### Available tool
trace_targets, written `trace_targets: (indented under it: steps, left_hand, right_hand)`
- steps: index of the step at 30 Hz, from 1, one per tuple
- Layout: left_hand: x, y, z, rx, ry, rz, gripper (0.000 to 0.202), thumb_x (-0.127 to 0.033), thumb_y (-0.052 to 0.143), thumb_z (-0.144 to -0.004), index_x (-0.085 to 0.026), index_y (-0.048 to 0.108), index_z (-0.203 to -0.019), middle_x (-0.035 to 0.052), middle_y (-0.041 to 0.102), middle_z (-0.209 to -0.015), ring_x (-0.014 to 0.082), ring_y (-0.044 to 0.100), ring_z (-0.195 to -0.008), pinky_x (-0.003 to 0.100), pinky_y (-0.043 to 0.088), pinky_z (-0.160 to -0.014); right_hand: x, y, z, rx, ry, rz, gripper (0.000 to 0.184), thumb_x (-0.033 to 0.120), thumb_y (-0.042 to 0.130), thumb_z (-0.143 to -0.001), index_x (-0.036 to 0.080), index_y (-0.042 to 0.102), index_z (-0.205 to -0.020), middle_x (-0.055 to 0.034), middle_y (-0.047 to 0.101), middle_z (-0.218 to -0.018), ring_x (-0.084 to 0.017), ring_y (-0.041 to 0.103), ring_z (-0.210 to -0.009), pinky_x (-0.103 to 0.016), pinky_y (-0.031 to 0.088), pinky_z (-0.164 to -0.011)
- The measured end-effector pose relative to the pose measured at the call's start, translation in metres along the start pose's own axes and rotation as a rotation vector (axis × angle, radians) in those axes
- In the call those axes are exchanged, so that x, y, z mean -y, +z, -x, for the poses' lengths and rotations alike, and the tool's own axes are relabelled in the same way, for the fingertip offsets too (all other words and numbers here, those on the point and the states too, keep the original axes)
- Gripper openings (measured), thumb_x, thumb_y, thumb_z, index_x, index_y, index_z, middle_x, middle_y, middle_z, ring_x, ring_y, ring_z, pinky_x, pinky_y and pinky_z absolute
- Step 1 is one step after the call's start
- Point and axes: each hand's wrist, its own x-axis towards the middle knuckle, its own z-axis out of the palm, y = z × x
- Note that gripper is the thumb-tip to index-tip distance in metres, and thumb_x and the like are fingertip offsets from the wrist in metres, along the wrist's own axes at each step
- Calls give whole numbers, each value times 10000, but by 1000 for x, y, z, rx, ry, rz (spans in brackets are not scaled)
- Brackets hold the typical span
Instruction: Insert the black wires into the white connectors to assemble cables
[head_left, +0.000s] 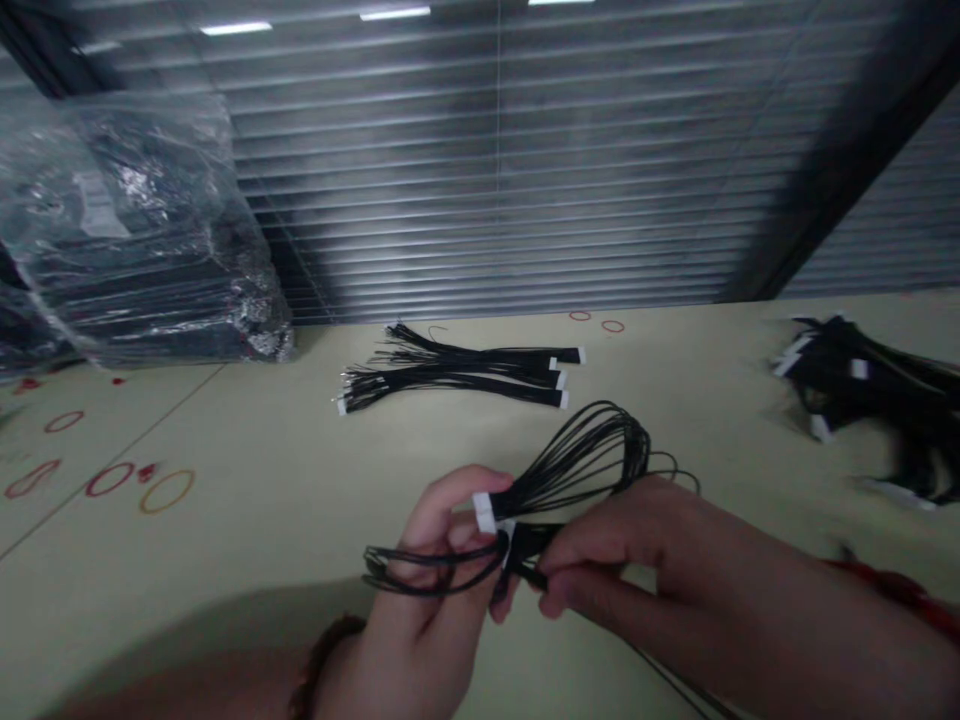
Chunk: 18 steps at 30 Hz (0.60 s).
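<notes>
Low in the middle of the head view, my left hand (pixel 442 570) grips a black wire harness (pixel 592 450) near its white connector (pixel 484 512). From that connector the thin black wires fan up and loop over to the right. A smaller loop of black wire (pixel 427 570) hangs across the left fingers. My right hand (pixel 622 560) pinches the black wires just right of the connectors, thumb and fingers closed. A second white piece shows partly between the hands; the fingers hide most of it. Loose wire ends trail down under the right wrist.
Several black wire harnesses (pixel 465 375) with white connectors lie beyond my hands. A blurred pile of harnesses (pixel 877 390) is at the right. Clear plastic bags (pixel 142 240) of dark bundles stand at the back left. Rubber bands (pixel 110 480) lie scattered. Blinds (pixel 495 180) border the table's back edge.
</notes>
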Motion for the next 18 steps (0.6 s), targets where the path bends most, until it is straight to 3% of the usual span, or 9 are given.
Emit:
trace_targets:
  steps: [11,18]
  left_hand:
    - [-1,1,-2,40,-9,-14,261,-198,421,-969,-370,492,-1153,-58,454,-682,63,430,-574,111,375,-530]
    - [1,0,-5,-37,-75,11,293,-94,396,-950,-310,496,-1123,-70,451,-617,57,419,-532,102,343,-485]
  right_hand:
    - [3,-6,-4,-212,-14,43,331,430,498,-866,173,684,-767,-4,565,-566,-112,532,-602,-188,417,-569]
    - [-9,-36,11,-283,-62,94,456,534,455,-864,170,658,-679,-10,540,-531,-111,531,-565,-195,437,-539]
